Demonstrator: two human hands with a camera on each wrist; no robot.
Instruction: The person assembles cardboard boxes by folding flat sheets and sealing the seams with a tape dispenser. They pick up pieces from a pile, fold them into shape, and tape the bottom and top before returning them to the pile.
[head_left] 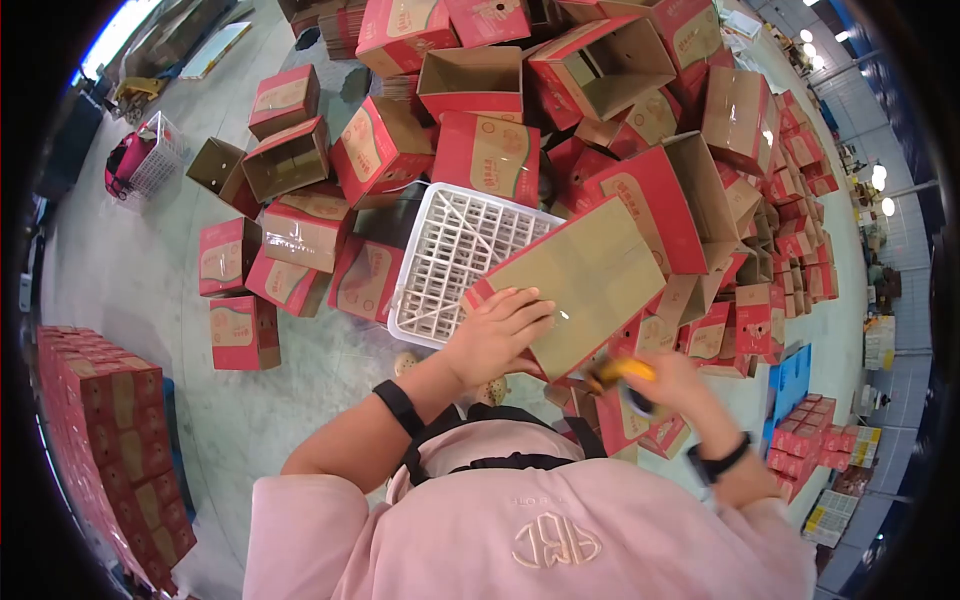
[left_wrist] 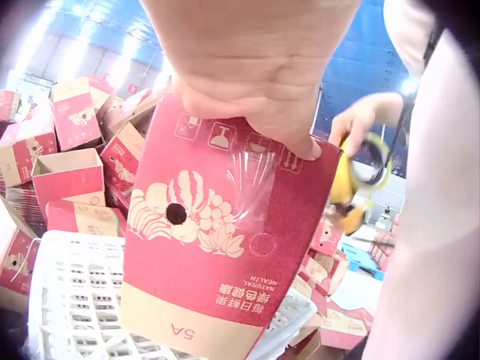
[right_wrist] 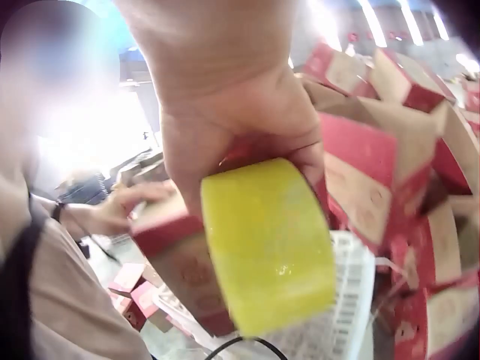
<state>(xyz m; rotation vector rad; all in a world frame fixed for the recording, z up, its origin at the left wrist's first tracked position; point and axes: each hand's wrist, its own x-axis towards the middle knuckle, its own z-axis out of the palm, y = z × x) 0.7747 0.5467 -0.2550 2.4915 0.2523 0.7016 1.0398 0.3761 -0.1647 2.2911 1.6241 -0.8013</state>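
A red and tan cardboard box [head_left: 590, 285] lies with its tan face up over a white plastic crate [head_left: 425, 280]. My left hand [head_left: 503, 330] rests on that face near the left end, fingers extended, the thumb at the near edge. The left wrist view shows the box's printed red end [left_wrist: 217, 217] with clear tape on it. My right hand [head_left: 668, 380] grips a tape dispenser [head_left: 625, 375], blurred beside the box's near right corner. Its wide yellow tape roll [right_wrist: 270, 247] fills the middle of the right wrist view, hiding part of the box.
Many red and tan boxes [head_left: 485, 155] are piled beyond the crate and to the right. Stacked boxes [head_left: 115, 420] stand at the left. Another white crate [head_left: 160, 155] sits farther off on the floor [head_left: 330, 390]. A blue pallet [head_left: 790, 385] is at the right.
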